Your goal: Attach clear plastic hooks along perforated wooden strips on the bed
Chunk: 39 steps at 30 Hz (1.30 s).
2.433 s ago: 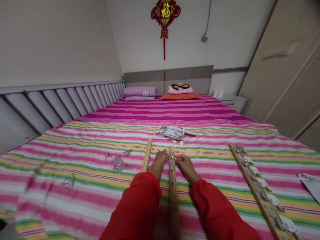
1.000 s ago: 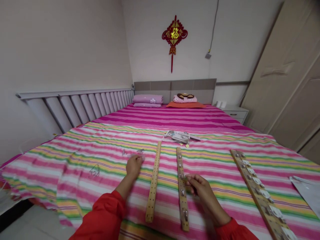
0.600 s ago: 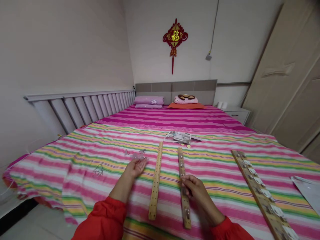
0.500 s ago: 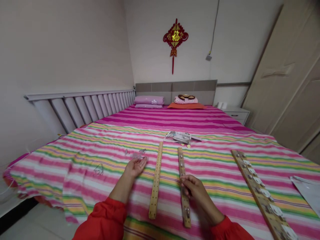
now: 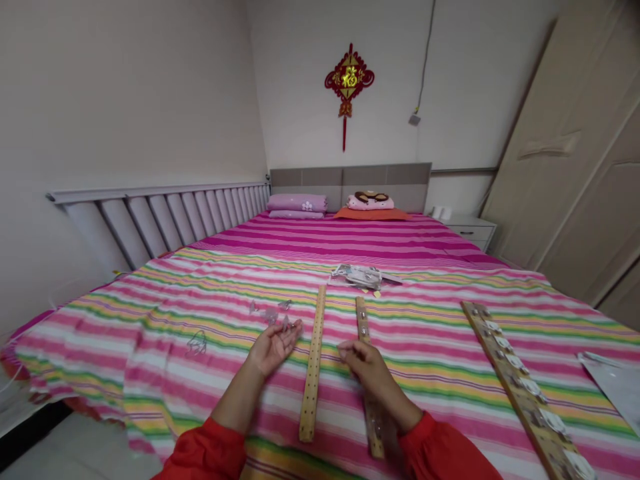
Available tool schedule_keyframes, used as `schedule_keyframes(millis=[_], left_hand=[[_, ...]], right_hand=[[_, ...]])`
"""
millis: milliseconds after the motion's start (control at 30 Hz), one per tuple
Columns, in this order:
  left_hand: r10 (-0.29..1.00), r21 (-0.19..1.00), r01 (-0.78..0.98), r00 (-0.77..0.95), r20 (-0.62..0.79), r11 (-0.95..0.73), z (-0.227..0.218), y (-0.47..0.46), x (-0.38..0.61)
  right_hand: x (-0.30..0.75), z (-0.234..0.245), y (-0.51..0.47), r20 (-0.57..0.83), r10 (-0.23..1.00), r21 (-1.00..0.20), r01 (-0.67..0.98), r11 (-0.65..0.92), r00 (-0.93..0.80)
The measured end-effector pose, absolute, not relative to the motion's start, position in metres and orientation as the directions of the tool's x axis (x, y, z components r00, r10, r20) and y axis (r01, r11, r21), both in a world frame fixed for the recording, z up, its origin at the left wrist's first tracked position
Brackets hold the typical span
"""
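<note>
My left hand is palm up on the left, with a small shiny grey piece at its thumb and fingertips. Several similar small pieces lie on the striped sheet just beyond it. Between my hands is a narrow wooden strip with rows of holes. My right hand hovers by a second wooden strip with metal clips along it and hides its middle. Its fingers are pinched together; whatever is in them is too small to make out.
A longer wooden board with white and metal pieces lies at the right. Clear plastic packaging rests beyond the strips. A tangle of thin wire is at the left, and a white plastic sheet at the far right.
My right hand has lifted off the clip-bearing strip and moved left toward my left hand. My left hand has shifted slightly right, and a small grey piece now shows at its fingertips.
</note>
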<state>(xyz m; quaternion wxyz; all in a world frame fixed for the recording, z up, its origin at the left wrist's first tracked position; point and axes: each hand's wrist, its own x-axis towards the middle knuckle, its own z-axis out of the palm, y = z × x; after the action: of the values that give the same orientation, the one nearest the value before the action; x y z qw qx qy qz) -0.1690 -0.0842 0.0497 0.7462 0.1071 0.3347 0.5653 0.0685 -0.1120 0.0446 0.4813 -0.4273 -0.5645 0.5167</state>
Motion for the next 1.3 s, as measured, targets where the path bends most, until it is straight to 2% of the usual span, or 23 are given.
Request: schedule_keyframes(millis=[133, 200, 467, 700, 933, 1067, 1200, 1300], left_hand=[[0.907, 0.613, -0.693, 0.148, -0.395, 0.380, 0.049, -0.090, -0.162], [0.903, 0.638, -0.660, 0.154, -0.400, 0.396, 0.049, -0.090, -0.161], [0.892, 0.682, -0.596, 0.142, -0.429, 0.424, 0.048, -0.089, -0.169], [0.871, 0.637, -0.626, 0.148, -0.469, 0.449, 0.038, -0.091, -0.180], [0.893, 0.697, -0.651, -0.064, -0.445, 0.300, 0.037, -0.096, -0.193], [0.901, 0.737, -0.639, -0.156, -0.405, 0.220, 0.043, -0.102, -0.196], [0.876, 0.706, -0.664, -0.157, -0.456, 0.249, 0.055, -0.106, -0.189], [0.841, 0.640, -0.687, -0.079, -0.536, 0.343, 0.065, -0.106, -0.180]], right_hand=[[0.038, 0.054, -0.091, 0.360, 0.909, -0.908, 0.142, 0.393, -0.211], [0.023, 0.056, -0.082, 0.433, 0.867, -0.851, 0.206, 0.483, -0.245], [-0.015, 0.050, -0.070, 0.388, 0.878, -0.781, 0.406, 0.475, -0.280], [-0.027, 0.038, -0.064, 0.345, 0.905, -0.834, 0.362, 0.417, -0.247], [-0.036, 0.022, -0.041, 0.264, 0.956, -0.926, 0.242, 0.288, -0.130], [-0.036, 0.024, -0.044, 0.232, 0.963, -0.949, 0.186, 0.256, -0.140], [-0.030, 0.035, -0.062, 0.270, 0.947, -0.944, 0.146, 0.296, -0.175], [-0.020, 0.044, -0.075, 0.401, 0.893, -0.889, 0.151, 0.433, -0.204]])
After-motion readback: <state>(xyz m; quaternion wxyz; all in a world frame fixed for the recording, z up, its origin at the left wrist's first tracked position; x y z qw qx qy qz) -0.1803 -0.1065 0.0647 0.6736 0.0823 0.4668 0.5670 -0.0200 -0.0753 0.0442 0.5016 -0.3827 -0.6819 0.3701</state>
